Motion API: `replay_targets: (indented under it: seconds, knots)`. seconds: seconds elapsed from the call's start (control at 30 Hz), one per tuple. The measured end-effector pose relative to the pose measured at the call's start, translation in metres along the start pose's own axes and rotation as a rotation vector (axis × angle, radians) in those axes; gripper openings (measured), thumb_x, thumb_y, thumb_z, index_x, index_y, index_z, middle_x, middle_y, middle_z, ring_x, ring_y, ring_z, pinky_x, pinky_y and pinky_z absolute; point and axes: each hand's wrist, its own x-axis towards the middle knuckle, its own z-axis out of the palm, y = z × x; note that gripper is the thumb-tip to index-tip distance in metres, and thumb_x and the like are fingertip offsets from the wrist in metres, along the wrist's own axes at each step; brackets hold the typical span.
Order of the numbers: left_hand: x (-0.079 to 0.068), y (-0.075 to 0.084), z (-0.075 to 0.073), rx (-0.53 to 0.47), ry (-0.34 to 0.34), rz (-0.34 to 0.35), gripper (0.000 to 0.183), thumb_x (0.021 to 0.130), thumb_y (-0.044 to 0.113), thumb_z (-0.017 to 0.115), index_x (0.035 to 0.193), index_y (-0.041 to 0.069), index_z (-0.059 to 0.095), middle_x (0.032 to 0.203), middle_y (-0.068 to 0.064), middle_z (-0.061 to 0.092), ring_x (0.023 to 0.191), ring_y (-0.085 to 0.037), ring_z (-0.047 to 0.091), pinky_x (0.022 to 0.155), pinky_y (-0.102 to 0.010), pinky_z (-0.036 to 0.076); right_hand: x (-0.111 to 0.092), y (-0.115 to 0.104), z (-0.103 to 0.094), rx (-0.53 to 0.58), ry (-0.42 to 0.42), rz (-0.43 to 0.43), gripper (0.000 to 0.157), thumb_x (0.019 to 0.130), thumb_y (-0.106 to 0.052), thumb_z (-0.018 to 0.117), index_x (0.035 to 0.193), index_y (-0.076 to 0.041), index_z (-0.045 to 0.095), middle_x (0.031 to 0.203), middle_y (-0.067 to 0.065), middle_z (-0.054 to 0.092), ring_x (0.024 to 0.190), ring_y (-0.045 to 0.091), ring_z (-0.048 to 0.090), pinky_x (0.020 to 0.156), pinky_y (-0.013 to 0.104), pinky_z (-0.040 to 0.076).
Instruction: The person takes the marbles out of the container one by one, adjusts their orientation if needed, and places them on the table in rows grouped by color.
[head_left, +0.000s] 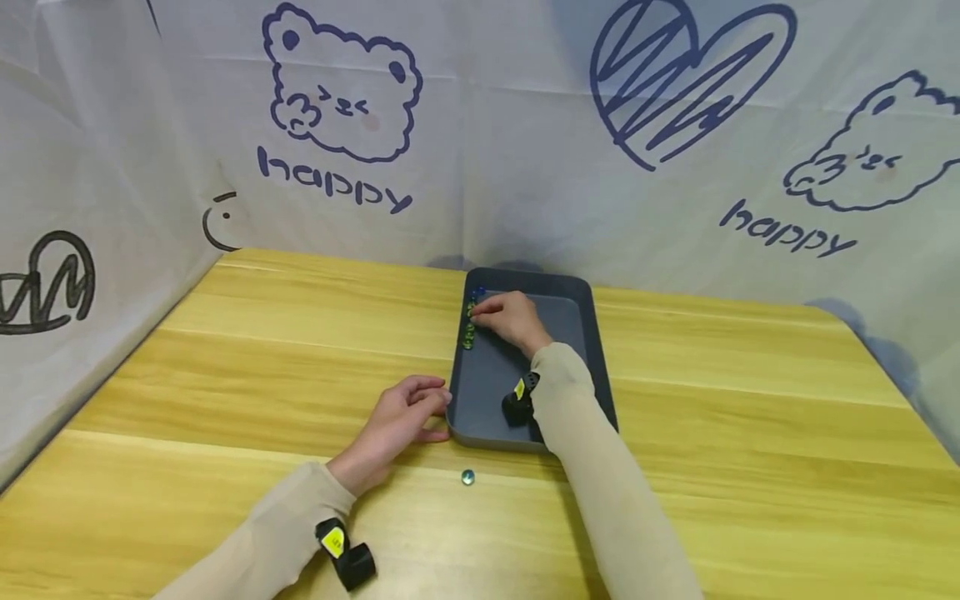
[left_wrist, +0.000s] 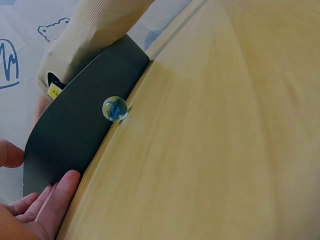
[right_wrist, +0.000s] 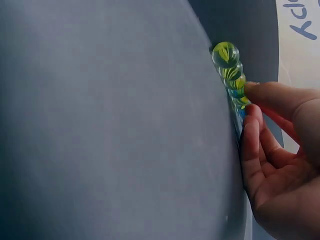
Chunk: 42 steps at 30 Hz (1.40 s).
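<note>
Along the left inner wall of a grey tray (head_left: 525,417) lies a row of glass marbles (right_wrist: 225,55) with green-yellow and blue swirls. My right hand (head_left: 512,318) reaches into the tray there, thumb and fingertips (right_wrist: 254,111) pinching a marble (right_wrist: 243,101) in that row, partly hidden by them. At the tray's near left corner, my left hand (head_left: 405,417) rests its fingers (left_wrist: 65,187) against the outer wall, with another fingertip at the rim. One clear marble with a blue swirl (head_left: 468,477) sits on the table just in front of the tray's near wall.
The tray stands on a wood-grain table (head_left: 300,333), its far end close to a white cloth backdrop (head_left: 510,167) with drawn bears and hearts. A black wrist camera (head_left: 517,404) on the right sleeve hangs over the tray floor.
</note>
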Motion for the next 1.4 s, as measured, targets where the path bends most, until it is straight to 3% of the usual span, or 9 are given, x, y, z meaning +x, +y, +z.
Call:
replay_targets:
  seconds: [0.3,0.77,1.13,1.4]
  knots:
    - [0.0,0.001,0.0,0.007,0.004,-0.005,0.039,0.095,0.008,0.055,0.13,-0.006,0.05,0.115,-0.02,0.058,0.096,-0.023,0.06,0.072,-0.032,0.06,0.0,-0.002,0.0,-0.058,-0.004,-0.028,0.019,0.089,-0.015,0.07,0.104,-0.005,0.075,0.105,0.01,0.071,0.1,0.024,0.062,0.086,0.035,0.053]
    - [0.002,-0.002,-0.001,-0.001,0.001,-0.006,0.036,0.095,0.008,0.055,0.129,-0.005,0.051,0.113,-0.018,0.059,0.095,-0.022,0.06,0.074,-0.033,0.06,0.004,-0.001,-0.002,-0.163,-0.092,-0.066,0.023,0.091,-0.019,0.068,0.108,-0.005,0.074,0.107,0.01,0.07,0.099,0.024,0.062,0.085,0.035,0.053]
    - [0.002,-0.005,0.0,-0.012,0.001,0.014,0.037,0.094,0.006,0.054,0.128,-0.008,0.05,0.113,-0.02,0.058,0.095,-0.023,0.06,0.072,-0.033,0.061,0.0,0.0,-0.006,-0.037,-0.111,-0.043,0.025,0.093,-0.019,0.066,0.111,-0.003,0.072,0.108,0.011,0.067,0.094,0.023,0.061,0.08,0.034,0.054]
    - [0.0,-0.004,0.0,-0.012,0.006,0.025,0.037,0.094,0.006,0.054,0.128,-0.008,0.05,0.114,-0.02,0.058,0.095,-0.023,0.061,0.072,-0.033,0.061,-0.013,-0.008,-0.029,0.054,-0.119,0.011,0.029,0.098,-0.021,0.058,0.119,-0.002,0.063,0.113,0.014,0.061,0.089,0.029,0.059,0.078,0.037,0.054]
